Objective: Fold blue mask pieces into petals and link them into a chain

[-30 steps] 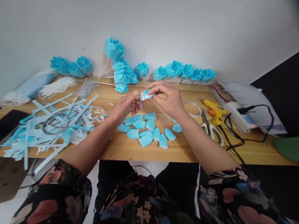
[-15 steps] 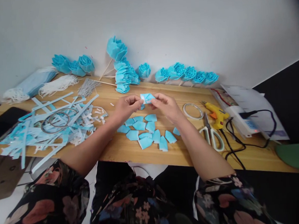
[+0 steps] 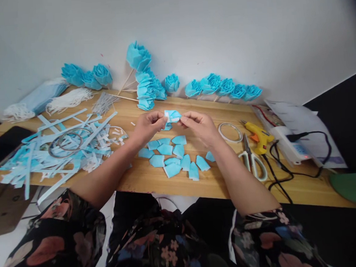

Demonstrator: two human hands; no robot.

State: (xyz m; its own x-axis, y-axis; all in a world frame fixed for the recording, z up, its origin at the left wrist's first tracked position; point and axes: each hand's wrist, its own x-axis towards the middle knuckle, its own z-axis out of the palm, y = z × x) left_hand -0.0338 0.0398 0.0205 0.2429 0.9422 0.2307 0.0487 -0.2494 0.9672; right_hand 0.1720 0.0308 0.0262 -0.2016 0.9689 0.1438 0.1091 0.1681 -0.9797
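Observation:
My left hand (image 3: 148, 126) and my right hand (image 3: 197, 125) meet above the wooden table (image 3: 157, 181), both pinching one small light-blue folded piece (image 3: 172, 115) between thumbs and fingertips. Just below the hands several cut blue petal pieces (image 3: 172, 157) lie spread on the tabletop. Both forearms reach in from the bottom of the view.
Finished blue flowers (image 3: 220, 85) line the wall, some on sticks (image 3: 139, 59). A heap of blue and white strips (image 3: 57, 148) covers the left side. On the right lie a tape ring (image 3: 230, 132), scissors (image 3: 251, 159), a yellow glue gun (image 3: 259, 135) and black cables (image 3: 290, 168).
My right hand came down and lowered its wrist. The blue piece went from tilted between the fingers to held flat between both hands. The view shifted slightly.

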